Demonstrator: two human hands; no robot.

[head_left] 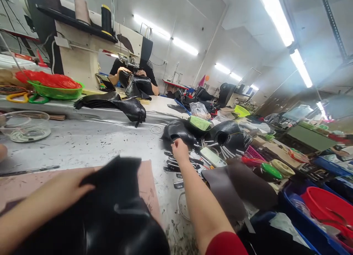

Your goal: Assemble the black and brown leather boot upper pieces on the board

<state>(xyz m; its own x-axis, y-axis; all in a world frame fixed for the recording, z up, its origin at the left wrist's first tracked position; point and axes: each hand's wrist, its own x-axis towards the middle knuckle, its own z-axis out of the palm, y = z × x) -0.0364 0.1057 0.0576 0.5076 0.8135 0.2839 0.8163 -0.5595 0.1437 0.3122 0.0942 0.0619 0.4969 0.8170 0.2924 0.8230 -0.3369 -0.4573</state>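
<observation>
My left hand (78, 187) grips the edge of a large black leather piece (118, 211) in the foreground, with the thumb on top and the other fingers mostly hidden. The leather looks curved and shiny. Farther out, my right hand (180, 150) is closed at the near side of a black leather stack (179, 131). Its fingertips are pinched together, and whatever is in them is too small to make out. Several short black strips with pale marks (173, 166) lie just below that hand. A pink mat (147, 181) shows under the large leather piece.
Across the bench a person (151, 84) works leather at a sewing machine (82, 56). Folded black leather pieces (118, 106) lie on the bench ledge. On the right are a phone (213, 157), brown leather sheets (228, 185), a green basket (200, 123) and a blue bin (292, 211).
</observation>
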